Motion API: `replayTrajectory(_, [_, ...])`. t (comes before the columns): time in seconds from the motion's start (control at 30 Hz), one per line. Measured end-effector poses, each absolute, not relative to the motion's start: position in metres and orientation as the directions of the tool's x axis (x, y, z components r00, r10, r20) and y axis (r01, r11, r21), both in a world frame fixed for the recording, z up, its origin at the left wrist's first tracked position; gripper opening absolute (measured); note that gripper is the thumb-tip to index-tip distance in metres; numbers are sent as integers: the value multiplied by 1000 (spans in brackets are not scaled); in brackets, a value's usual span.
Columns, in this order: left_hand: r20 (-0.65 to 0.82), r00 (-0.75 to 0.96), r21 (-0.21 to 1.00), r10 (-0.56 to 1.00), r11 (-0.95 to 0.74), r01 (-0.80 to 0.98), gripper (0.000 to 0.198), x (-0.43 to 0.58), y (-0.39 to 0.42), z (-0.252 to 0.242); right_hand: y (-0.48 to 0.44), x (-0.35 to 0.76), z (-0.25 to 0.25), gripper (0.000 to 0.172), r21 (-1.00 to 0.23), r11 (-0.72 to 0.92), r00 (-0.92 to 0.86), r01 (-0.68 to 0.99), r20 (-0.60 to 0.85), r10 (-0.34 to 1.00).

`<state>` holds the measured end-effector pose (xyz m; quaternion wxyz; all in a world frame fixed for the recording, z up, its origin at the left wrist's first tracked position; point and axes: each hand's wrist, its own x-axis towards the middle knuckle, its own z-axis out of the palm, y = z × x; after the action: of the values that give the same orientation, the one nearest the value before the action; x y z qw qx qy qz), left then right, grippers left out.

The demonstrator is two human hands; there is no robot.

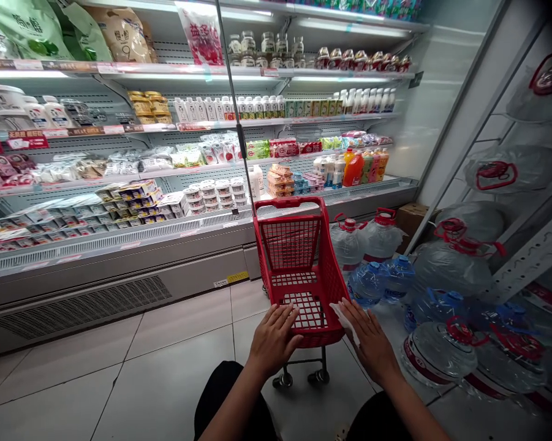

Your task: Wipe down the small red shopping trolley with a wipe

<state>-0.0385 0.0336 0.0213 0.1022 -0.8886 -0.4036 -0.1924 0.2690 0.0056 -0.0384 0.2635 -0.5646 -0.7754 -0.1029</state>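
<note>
A long refrigerated shelf (165,184) runs along the wall, stocked with white bottles (220,108), stacked yoghurt cups (214,195) and an orange juice bottle (353,169). To its right, large water jugs (445,306) lie piled on the tiled floor (119,367).

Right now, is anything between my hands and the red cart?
Nothing visible. The left hand and right hand already rest on the near rim of the red cart; a white slip lies under the right fingers.
</note>
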Motion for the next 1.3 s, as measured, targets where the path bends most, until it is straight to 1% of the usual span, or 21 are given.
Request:
replayTrajectory(0.07, [431,593,-37,680,-643,765,67,-32,26,18,3,270,-39,67,-174,296,-166,939,526,835])
replayTrajectory(0.17, [467,546,-36,696,-602,798,74,-17,10,10,-11,251,-38,65,-227,240,-88,944,529,844])
replayTrajectory(0.3, [497,483,12,721,-561,827,81,7,-10,1,-35,204,-46,66,-223,361,-191,906,544,817])
replayTrajectory(0.4, [464,568,4,680,-643,766,83,15,-15,5,-45,191,-55,67,-212,421,-239,882,570,786])
replayTrajectory(0.47, [439,631,-11,639,-699,715,86,11,-7,12,-45,203,-57,67,-160,468,-308,869,564,766])
replayTrajectory(0.53, [439,632,-23,639,-695,718,83,1,10,21,-40,229,-55,65,-122,486,-352,866,542,763])
replayTrajectory(0.6, [464,586,-46,664,-642,765,71,-8,30,26,-30,260,-52,64,-144,421,-286,895,538,793])
replayTrajectory(0.7, [477,595,-82,647,-641,763,65,-12,54,27,-10,297,-48,64,-230,265,-108,936,530,841])
replayTrajectory(0.8, [491,577,-61,653,-634,771,69,3,61,21,3,305,-48,61,-317,175,18,932,523,852])
replayTrajectory(0.93, [521,509,0,685,-596,803,77,32,52,12,-9,267,-52,61,-405,163,76,900,513,855])
replayTrajectory(1.1, [512,468,50,720,-569,821,82,50,36,10,-34,213,-54,69,-364,226,20,903,562,827])
replayTrajectory(1.17, [493,497,22,714,-582,813,79,46,35,13,-36,211,-52,69,-341,241,0,908,577,816])
replayTrajectory(1.23, [475,562,-25,677,-628,777,75,35,40,17,-36,221,-50,68,-297,247,-31,922,581,813])
replayTrajectory(1.3, [480,584,-59,655,-640,766,72,20,51,22,-37,237,-49,66,-258,222,-42,940,561,827])
